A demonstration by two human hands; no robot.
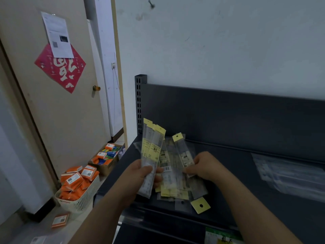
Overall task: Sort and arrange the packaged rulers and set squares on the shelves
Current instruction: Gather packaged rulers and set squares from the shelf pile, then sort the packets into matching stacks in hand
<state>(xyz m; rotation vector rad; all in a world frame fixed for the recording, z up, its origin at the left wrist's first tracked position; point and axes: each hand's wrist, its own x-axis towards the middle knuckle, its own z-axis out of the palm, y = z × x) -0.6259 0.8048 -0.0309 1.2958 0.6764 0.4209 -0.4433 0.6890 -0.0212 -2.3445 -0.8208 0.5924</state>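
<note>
My left hand (140, 175) grips a small upright bundle of packaged rulers (151, 152), clear sleeves with yellow header cards, above the left end of the dark grey shelf (228, 159). My right hand (204, 166) pinches one packaged ruler (182, 152) that leans up from a loose pile of ruler packs (175, 187) lying on the shelf between both hands. A yellow hang tab (200, 206) sticks out at the pile's near edge. More clear packs (288, 175) lie flat at the shelf's right.
The shelf's slotted upright post (139, 103) and back panel stand against a white wall. On the floor at left sit a white basket of orange boxes (79, 189), a cardboard box of coloured packs (105, 157) and a loose orange box (60, 220), in front of a beige door (66, 103).
</note>
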